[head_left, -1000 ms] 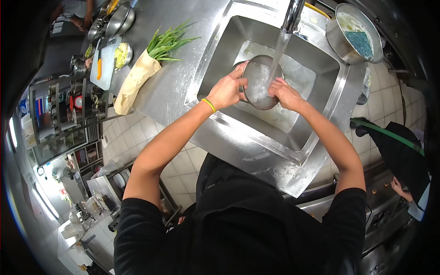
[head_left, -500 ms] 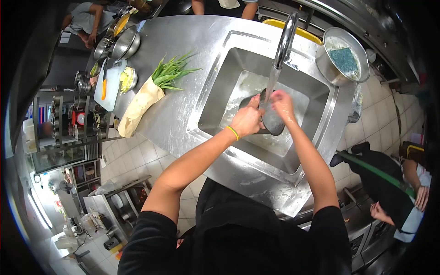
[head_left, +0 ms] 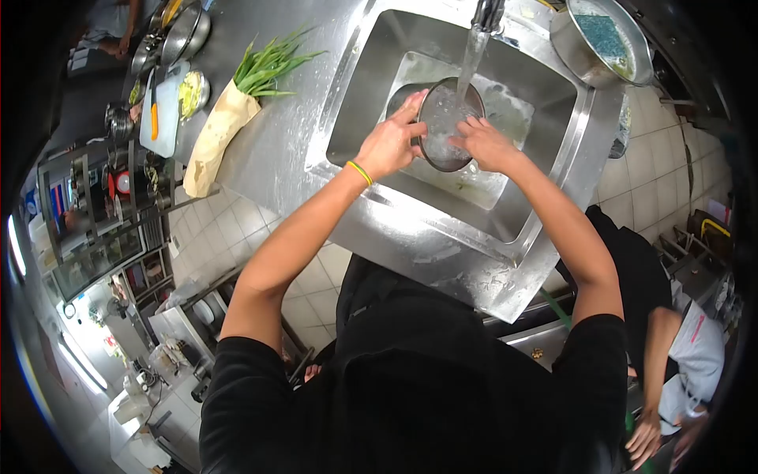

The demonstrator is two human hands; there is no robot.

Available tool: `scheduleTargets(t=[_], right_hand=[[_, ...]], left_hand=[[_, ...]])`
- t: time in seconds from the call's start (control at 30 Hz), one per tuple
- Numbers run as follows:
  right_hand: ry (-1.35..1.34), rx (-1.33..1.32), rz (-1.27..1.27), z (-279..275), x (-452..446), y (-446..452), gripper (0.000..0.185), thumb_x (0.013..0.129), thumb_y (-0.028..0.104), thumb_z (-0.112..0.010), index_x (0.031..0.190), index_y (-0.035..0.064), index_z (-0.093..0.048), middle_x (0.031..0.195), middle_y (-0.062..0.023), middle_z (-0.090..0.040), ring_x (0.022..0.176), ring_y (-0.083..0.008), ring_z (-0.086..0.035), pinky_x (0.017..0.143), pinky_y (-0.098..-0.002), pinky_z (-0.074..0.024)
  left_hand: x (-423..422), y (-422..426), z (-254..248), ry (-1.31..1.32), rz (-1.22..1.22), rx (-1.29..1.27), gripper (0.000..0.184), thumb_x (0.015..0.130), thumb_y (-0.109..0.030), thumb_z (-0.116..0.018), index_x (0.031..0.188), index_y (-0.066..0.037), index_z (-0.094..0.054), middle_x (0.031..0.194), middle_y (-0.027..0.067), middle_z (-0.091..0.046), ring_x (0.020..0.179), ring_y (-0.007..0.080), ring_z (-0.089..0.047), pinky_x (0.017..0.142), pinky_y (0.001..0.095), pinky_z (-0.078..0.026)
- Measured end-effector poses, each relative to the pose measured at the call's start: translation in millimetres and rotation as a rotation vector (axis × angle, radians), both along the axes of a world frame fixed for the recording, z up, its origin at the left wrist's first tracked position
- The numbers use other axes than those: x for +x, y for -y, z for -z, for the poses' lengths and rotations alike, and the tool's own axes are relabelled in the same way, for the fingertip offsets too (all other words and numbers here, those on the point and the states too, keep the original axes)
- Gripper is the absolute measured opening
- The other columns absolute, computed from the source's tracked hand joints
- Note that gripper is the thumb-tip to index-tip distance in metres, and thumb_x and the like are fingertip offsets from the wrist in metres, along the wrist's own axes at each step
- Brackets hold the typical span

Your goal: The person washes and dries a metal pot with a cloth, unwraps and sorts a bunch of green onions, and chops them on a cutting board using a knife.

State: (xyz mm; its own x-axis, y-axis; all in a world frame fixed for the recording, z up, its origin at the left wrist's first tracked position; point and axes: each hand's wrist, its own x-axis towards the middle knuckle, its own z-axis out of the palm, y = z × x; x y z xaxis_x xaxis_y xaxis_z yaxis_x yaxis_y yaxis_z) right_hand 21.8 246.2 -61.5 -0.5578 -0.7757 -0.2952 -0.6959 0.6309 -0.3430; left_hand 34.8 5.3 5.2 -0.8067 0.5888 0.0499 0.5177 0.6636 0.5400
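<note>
A round dark-rimmed metal container (head_left: 444, 110) is tilted in the sink (head_left: 371, 87), its mouth facing me and bubbly water inside. My left hand (head_left: 391, 142) grips its left side, with the thumb near the rim. Over the lower right rim reaches my right hand (head_left: 488, 146), fingers stretched out against the inside in the water. From the faucet (head_left: 488, 14) above, a stream of water (head_left: 472, 59) runs into the container. The container's underside and the undersides of my fingers are hidden.
Scallions (head_left: 264, 67) in brown paper (head_left: 221, 130) lie on the left counter, beyond them a cutting board (head_left: 164, 126) with an orange-handled knife (head_left: 154, 118) and metal bowls (head_left: 185, 35). A pot (head_left: 572, 47) holding a scouring pad (head_left: 600, 35) stands right. A co-worker (head_left: 667, 347) is behind right.
The container's mouth has turned toward me and the stream. My right hand has moved from beside the stream down to the container's inside. The whole view has shifted, and the right co-worker has moved.
</note>
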Motion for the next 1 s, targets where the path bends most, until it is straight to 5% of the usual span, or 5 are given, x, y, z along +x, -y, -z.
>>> scheduleTargets(t=[0.3,0.5,0.6,0.93,1.0], right_hand=[[0.246,-0.325,-0.002,25.0,6.2,55.3,0.048,0.061,-0.002,-0.068,0.107,0.0118,-0.067,0.113,-0.0103,-0.055,0.115,-0.0302,-0.046,0.099,-0.0471,-0.0392],[0.102,-0.507,0.054,29.2,17.3,78.7,0.046,0.057,-0.005,-0.067,0.101,0.007,-0.064,0.106,-0.0103,-0.055,0.11,-0.0349,-0.047,0.093,-0.0506,-0.0402],[0.293,-0.458,0.041,20.6,8.9,76.6,0.044,0.059,-0.008,-0.063,0.1,0.0088,-0.064,0.113,-0.0119,-0.055,0.115,-0.033,-0.048,0.095,-0.0477,-0.04],[0.124,-0.585,0.086,20.5,-1.0,41.9,0.033,0.063,-0.004,-0.066,0.096,0.0043,-0.064,0.102,-0.0084,-0.061,0.108,-0.0316,-0.054,0.093,-0.0434,-0.0428],[0.499,-0.746,0.173,22.8,-6.1,36.1,0.027,0.072,-0.003,-0.065,0.098,0.0022,-0.065,0.103,-0.0084,-0.065,0.101,-0.0293,-0.06,0.087,-0.0408,-0.0474]], left_hand=[[8.2,41.6,-45.4,0.042,0.129,-0.22,0.024,0.064,0.0,-0.072,0.087,-0.004,-0.064,0.152,0.0159,-0.032,0.136,0.0301,-0.038,0.095,0.0383,-0.051],[6.9,42.7,-63.0,0.042,0.151,-0.264,0.023,0.063,0.002,-0.07,0.084,-0.003,-0.063,0.153,0.0134,-0.031,0.137,0.0285,-0.038,0.092,0.038,-0.053],[3.6,40.5,-75.3,0.05,0.14,-0.301,0.023,0.062,0.003,-0.071,0.081,-0.003,-0.06,0.154,0.0122,-0.028,0.138,0.0269,-0.036,0.09,0.0379,-0.054],[-22.5,19.7,-82.7,0.016,0.199,-0.325,0.027,0.061,0.001,-0.075,0.081,-0.005,-0.059,0.152,0.0122,-0.032,0.136,0.0284,-0.039,0.088,0.0386,-0.054],[-27.3,6.3,-73.7,0.031,0.212,-0.311,0.028,0.061,0.0,-0.077,0.081,-0.005,-0.059,0.152,0.0123,-0.032,0.135,0.029,-0.04,0.088,0.0389,-0.054]])
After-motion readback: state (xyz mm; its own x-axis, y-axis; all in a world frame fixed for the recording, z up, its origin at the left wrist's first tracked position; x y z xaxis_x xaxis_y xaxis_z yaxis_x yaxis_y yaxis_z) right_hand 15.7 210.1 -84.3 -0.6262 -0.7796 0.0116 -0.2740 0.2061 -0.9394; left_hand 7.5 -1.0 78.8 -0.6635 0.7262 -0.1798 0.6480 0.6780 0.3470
